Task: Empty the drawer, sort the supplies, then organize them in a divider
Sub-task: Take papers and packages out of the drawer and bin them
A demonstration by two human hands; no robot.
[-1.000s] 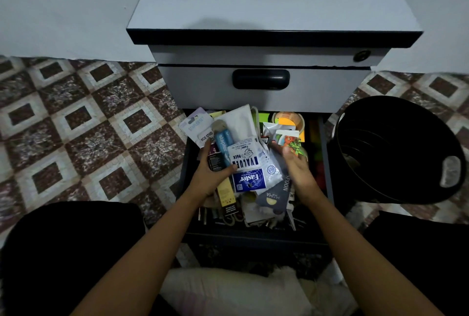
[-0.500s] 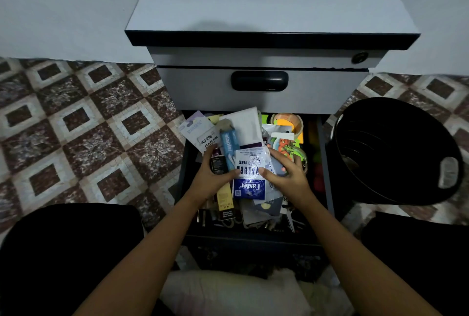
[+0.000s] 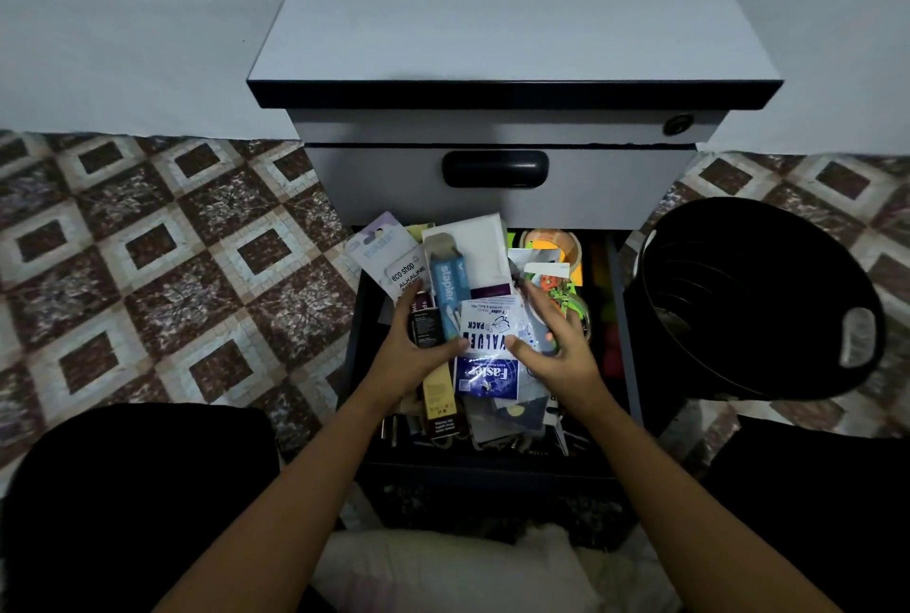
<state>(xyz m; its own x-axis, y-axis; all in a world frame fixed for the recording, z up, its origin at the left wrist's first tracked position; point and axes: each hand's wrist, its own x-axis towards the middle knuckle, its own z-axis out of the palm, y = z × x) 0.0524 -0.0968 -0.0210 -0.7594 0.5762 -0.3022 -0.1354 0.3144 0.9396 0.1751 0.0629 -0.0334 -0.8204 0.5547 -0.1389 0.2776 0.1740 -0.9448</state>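
The bottom drawer (image 3: 621,317) of a grey cabinet stands pulled out and is heaped with supplies. My left hand (image 3: 416,351) grips a fanned bundle: a blue stapler pack (image 3: 447,285), a battery card (image 3: 406,270), a white pad (image 3: 480,253) and a dark small box. My right hand (image 3: 554,346) holds the right side of the same bundle, its thumb on a white and blue "Value Pack" pouch (image 3: 487,356). Tape rolls (image 3: 549,238) and green and orange items lie further back in the drawer.
A black round bin (image 3: 758,302) stands on the floor right of the drawer. The cabinet's upper drawer with a black handle (image 3: 495,168) is closed. Patterned tile floor (image 3: 162,268) spreads to the left. My dark-clad knees flank a white cloth at the bottom.
My right hand has moved left onto the pouch and closed on the bundle that my left hand holds. The bundle has barely shifted.
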